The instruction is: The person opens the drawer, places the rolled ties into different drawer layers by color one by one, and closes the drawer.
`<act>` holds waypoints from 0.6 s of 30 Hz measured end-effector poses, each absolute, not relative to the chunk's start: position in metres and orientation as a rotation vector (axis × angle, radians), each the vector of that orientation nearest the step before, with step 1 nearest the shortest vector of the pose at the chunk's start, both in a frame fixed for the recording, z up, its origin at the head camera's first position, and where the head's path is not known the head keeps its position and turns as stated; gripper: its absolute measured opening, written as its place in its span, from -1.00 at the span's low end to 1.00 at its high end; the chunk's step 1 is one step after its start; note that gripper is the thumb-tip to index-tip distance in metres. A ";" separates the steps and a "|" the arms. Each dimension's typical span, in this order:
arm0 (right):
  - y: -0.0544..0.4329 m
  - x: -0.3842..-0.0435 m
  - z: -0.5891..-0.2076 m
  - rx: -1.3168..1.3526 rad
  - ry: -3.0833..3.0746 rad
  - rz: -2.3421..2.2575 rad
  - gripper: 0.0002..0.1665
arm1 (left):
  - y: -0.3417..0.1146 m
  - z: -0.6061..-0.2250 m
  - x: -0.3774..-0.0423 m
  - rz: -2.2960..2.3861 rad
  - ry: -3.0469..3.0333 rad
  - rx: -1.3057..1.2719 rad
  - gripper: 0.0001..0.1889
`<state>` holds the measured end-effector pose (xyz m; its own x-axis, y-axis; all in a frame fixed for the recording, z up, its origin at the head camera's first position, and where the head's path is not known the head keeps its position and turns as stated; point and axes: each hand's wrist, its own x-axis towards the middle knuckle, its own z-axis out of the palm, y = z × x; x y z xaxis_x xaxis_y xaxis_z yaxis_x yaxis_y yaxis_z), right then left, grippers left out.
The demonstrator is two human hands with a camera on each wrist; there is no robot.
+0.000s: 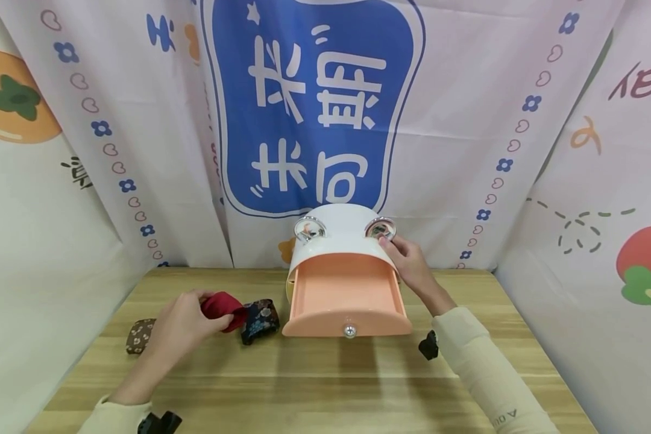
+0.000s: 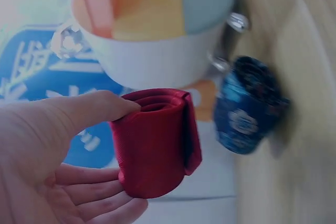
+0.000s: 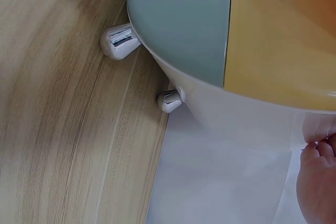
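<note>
A rolled red necktie (image 2: 152, 150) is in my left hand (image 1: 179, 325), pinched between thumb and fingers above the table. Close beside it lies a dark blue flowered rolled necktie (image 1: 259, 321). To the left, partly behind my forearm, is a brown flowered roll (image 1: 140, 336). My right hand (image 1: 409, 268) touches the upper right side of a white storage box (image 1: 342, 232), near a chrome ring (image 1: 381, 228). The box's peach top drawer (image 1: 349, 295) is pulled out, its inside bare. In the right wrist view, fingertips rest against the box wall.
Below the peach drawer are a yellow drawer (image 3: 278, 40) and a grey-green one (image 3: 184, 24). Short chrome feet (image 3: 119, 41) hold the box on the wooden table (image 1: 325, 386). A printed curtain (image 1: 461, 90) hangs close behind it.
</note>
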<state>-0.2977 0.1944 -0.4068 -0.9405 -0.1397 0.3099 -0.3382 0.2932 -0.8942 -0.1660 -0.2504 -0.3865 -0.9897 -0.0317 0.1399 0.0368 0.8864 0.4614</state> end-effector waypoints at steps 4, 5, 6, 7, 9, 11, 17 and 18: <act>0.193 -0.298 -0.406 0.454 -2.375 1.713 -0.42 | -0.240 -0.366 -0.162 -0.727 -2.900 -0.073 -0.32; 0.193 -0.298 -0.406 0.456 -2.370 1.713 -0.43 | -0.237 -0.360 -0.162 -0.728 -2.900 -0.083 -0.32; 0.193 -0.298 -0.406 0.457 -2.365 1.713 -0.44 | -0.235 -0.355 -0.161 -0.724 -2.899 -0.094 -0.32; 0.193 -0.298 -0.406 0.456 -2.361 1.716 -0.45 | -0.232 -0.350 -0.160 -0.719 -2.899 -0.104 -0.31; 0.193 -0.299 -0.407 0.459 -2.355 1.712 -0.47 | -0.227 -0.341 -0.160 -0.712 -2.901 -0.118 -0.31; 0.193 -0.300 -0.407 0.455 -2.354 1.716 -0.47 | -0.223 -0.333 -0.159 -0.713 -2.898 -0.140 -0.33; 0.193 -0.299 -0.407 0.445 -2.361 1.730 -0.44 | -0.208 -0.312 -0.157 -0.728 -2.864 -0.239 -0.38; 0.193 -0.298 -0.407 0.441 -2.361 1.734 -0.44 | -0.205 -0.308 -0.157 -0.733 -2.855 -0.252 -0.39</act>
<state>-0.2984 0.1932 -0.4073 -0.9399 -0.1311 0.3152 -0.3399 0.2759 -0.8991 -0.1575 -0.2054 -0.3083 -0.9689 0.1181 0.2174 0.2082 0.8639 0.4586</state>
